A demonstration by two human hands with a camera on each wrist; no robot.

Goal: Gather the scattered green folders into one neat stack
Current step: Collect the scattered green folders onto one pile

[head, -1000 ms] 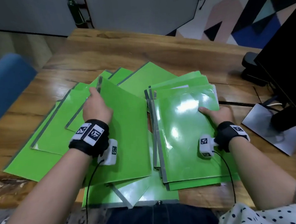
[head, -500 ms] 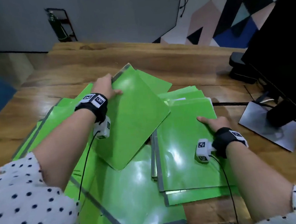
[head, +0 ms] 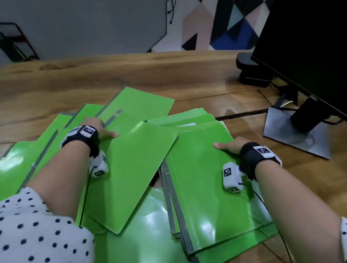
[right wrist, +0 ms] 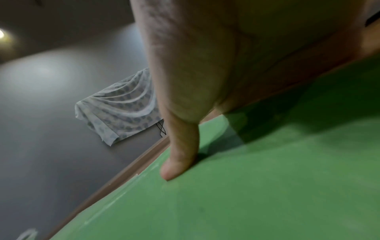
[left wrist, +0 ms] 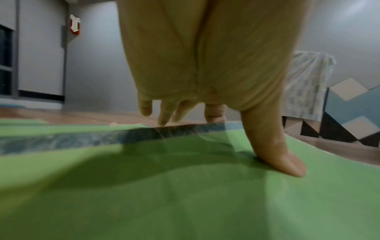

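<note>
Several green folders lie spread over the wooden table point(head: 124, 77). My left hand point(head: 99, 128) grips the far edge of one lifted green folder point(head: 134, 170). In the left wrist view its thumb point(left wrist: 277, 154) lies on top of this folder point(left wrist: 185, 203) and the fingers curl over the far edge. The folder's right corner overlaps the folder stack point(head: 202, 190). My right hand point(head: 230, 146) holds the stack's right edge; the thumb point(right wrist: 180, 154) presses on the top folder point(right wrist: 267, 186) and the fingers are hidden below. Loose folders point(head: 10, 173) remain at the left.
A black monitor point(head: 315, 41) stands at the right on a grey base point(head: 291, 140), with cables beside it. A black device point(head: 250, 71) sits behind it. Another folder point(head: 139, 245) lies near the table's front edge. Bare wood shows at the back.
My left hand has carried its folder rightward, and its corner now overlaps the stack. The right hand has kept its hold on the stack's edge.
</note>
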